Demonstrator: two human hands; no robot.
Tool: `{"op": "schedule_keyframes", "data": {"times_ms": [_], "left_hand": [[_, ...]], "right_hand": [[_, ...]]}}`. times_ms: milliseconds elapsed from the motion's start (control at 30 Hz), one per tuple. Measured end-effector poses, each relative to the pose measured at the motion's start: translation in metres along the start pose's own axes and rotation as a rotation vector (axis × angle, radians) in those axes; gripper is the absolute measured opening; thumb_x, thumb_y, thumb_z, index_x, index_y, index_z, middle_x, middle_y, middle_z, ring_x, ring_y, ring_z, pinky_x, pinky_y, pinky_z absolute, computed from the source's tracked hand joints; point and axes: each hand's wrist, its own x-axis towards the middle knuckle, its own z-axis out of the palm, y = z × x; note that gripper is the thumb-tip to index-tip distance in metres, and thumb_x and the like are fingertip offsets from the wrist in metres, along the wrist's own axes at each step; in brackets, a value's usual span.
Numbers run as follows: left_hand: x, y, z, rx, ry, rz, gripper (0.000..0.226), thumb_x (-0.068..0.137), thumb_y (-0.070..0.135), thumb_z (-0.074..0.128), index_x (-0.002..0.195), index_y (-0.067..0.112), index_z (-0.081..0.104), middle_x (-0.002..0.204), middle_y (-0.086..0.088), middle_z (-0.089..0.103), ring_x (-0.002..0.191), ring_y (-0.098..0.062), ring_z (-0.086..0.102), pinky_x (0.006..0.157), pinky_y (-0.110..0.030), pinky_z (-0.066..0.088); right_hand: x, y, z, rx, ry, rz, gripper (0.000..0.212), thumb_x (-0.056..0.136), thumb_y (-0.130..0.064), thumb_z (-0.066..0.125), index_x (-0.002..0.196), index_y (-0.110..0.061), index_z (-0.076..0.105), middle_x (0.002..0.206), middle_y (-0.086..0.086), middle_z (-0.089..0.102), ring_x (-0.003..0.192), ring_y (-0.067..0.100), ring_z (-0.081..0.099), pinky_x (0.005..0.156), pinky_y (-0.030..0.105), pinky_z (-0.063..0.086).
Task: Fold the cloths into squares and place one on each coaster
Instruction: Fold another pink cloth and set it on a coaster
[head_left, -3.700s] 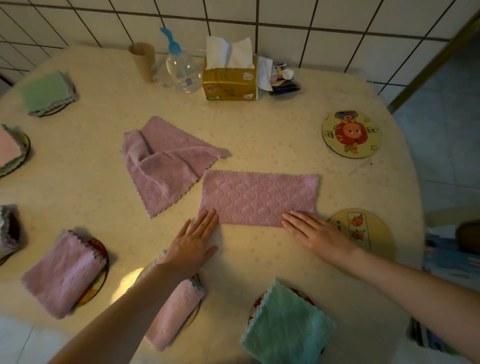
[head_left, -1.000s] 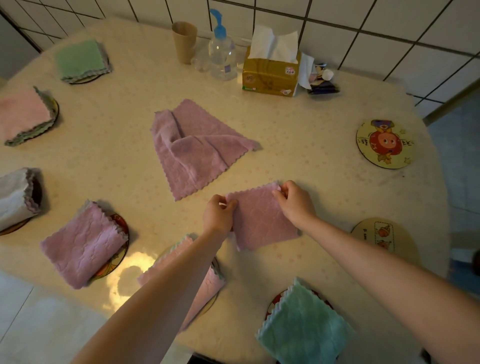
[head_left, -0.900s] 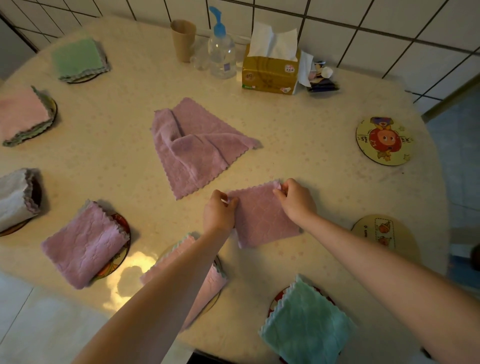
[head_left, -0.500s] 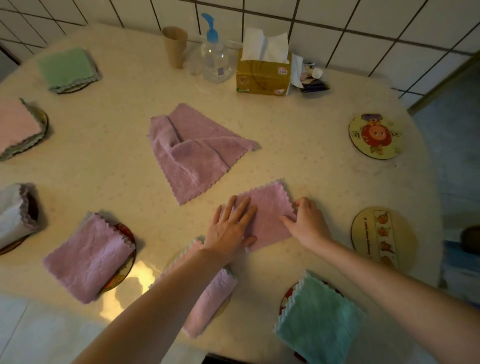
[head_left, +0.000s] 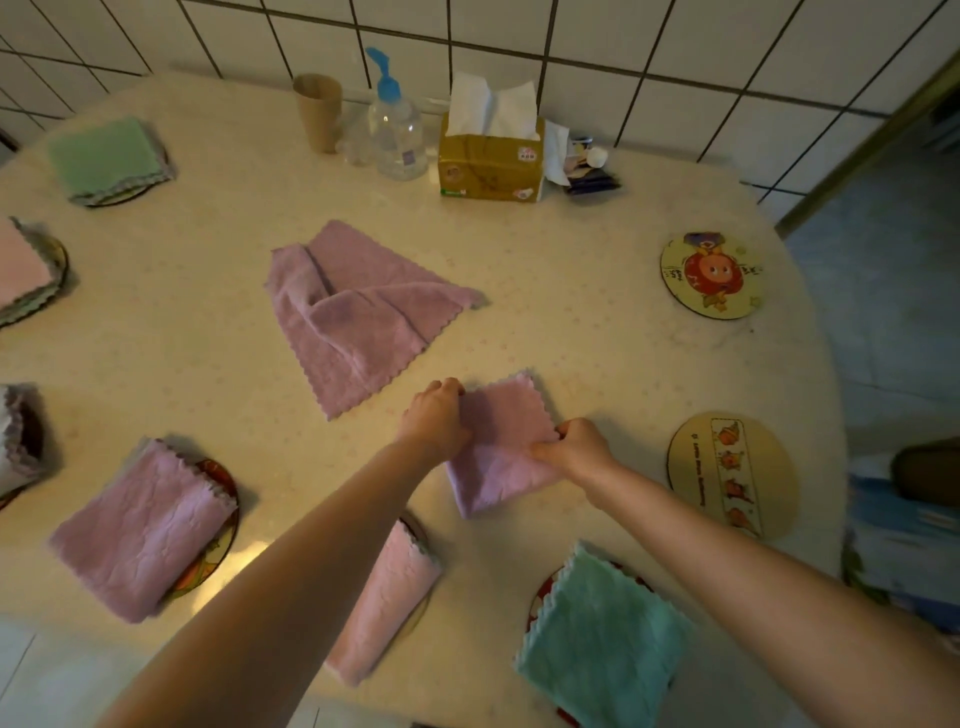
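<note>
A pink cloth folded to a small square (head_left: 501, 444) lies on the table in front of me. My left hand (head_left: 435, 415) grips its left edge and my right hand (head_left: 574, 448) pinches its right edge. An unfolded, rumpled pink cloth (head_left: 358, 312) lies further back. Two bare coasters sit to the right: a yellow one with a strip of pictures (head_left: 732, 475) near my right hand, and one with a red cartoon figure (head_left: 712, 274) further back.
Folded cloths rest on coasters around the table edge: teal (head_left: 602, 642), pink (head_left: 384, 597), pink (head_left: 137, 530), green (head_left: 104, 158), and others at the far left. A tissue box (head_left: 491, 156), pump bottle (head_left: 396, 130) and cup (head_left: 318, 111) stand by the tiled wall.
The long folded strip was folded into a square. My hands, which were pressing flat on it half a second ago, now pinch its left and right edges.
</note>
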Motion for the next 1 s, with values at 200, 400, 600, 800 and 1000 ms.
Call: {"op": "schedule_keyframes", "data": {"times_ms": [200,400,600,800,1000], "left_hand": [[-0.005,0.024,-0.004,-0.202,-0.182,-0.131,0.036,0.068,0.017,0.082,0.099,0.004,0.067,0.088,-0.007,0.061,0.083,-0.02,0.056,0.068,-0.028,0.046],[-0.054,0.069,0.012,-0.75,-0.254,-0.158,0.055,0.061,0.025,0.086,0.109,0.008,0.066,0.105,-0.008,0.069,0.096,-0.025,0.066,0.079,-0.032,0.056],[-0.099,0.173,0.079,-1.065,-0.202,-0.263,0.035,0.081,0.02,0.075,0.111,0.005,0.065,0.102,-0.008,0.07,0.089,-0.018,0.067,0.081,-0.034,0.058],[-0.115,0.256,0.159,-1.318,-0.08,-0.484,0.017,0.088,0.01,0.066,0.102,0.003,0.063,0.086,-0.008,0.063,0.071,-0.016,0.063,0.064,-0.03,0.06],[-0.117,0.285,0.202,-1.345,0.033,-0.646,0.016,0.091,0.007,0.062,0.078,0.009,0.052,0.072,-0.008,0.057,0.045,-0.01,0.061,0.043,-0.02,0.053]], "right_hand": [[-0.004,0.02,-0.035,0.239,-0.127,-0.131,0.012,0.078,-0.008,0.067,0.076,-0.015,0.058,0.074,0.0,0.059,0.079,0.02,0.058,0.068,0.035,0.047],[-0.003,0.05,-0.111,0.4,-0.239,-0.166,0.034,0.079,-0.017,0.074,0.107,-0.016,0.053,0.107,0.004,0.06,0.095,0.024,0.063,0.075,0.041,0.058],[0.016,0.091,-0.207,0.444,-0.183,-0.19,0.029,0.079,-0.018,0.075,0.101,-0.017,0.057,0.105,0.009,0.066,0.091,0.025,0.066,0.074,0.039,0.055],[0.047,0.114,-0.25,0.289,-0.16,-0.147,0.014,0.079,-0.019,0.072,0.086,-0.019,0.06,0.094,0.009,0.068,0.084,0.024,0.064,0.077,0.04,0.053],[0.068,0.135,-0.248,-0.032,-0.108,-0.269,0.018,0.075,-0.014,0.076,0.088,-0.009,0.065,0.088,0.008,0.065,0.088,0.025,0.063,0.081,0.037,0.052]]}}
